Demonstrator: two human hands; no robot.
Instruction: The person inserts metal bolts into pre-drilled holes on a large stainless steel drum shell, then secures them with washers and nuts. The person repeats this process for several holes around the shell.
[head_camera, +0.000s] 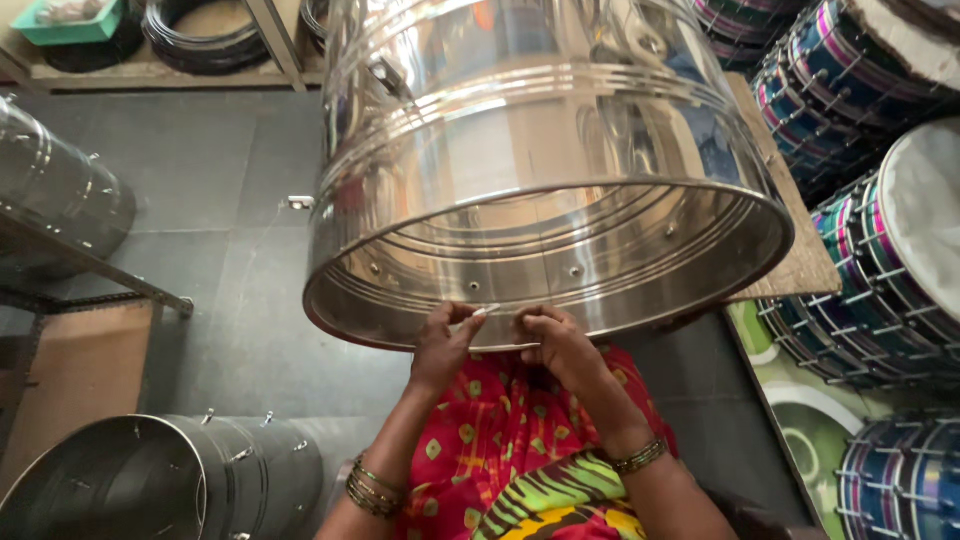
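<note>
I see my left hand (445, 340) grip pinching a small white piece (487, 310) at the steel drum shell (540, 170) rim; my right hand (560, 345) fingers curl pressed on the rim.

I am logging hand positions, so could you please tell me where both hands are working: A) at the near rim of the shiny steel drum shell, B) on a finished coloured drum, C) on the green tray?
A, since the left hand and right hand meet at the near rim of the steel drum shell, pinching a small pale piece.

Steel drum shell's (540, 150) top beyond frame edge
</note>
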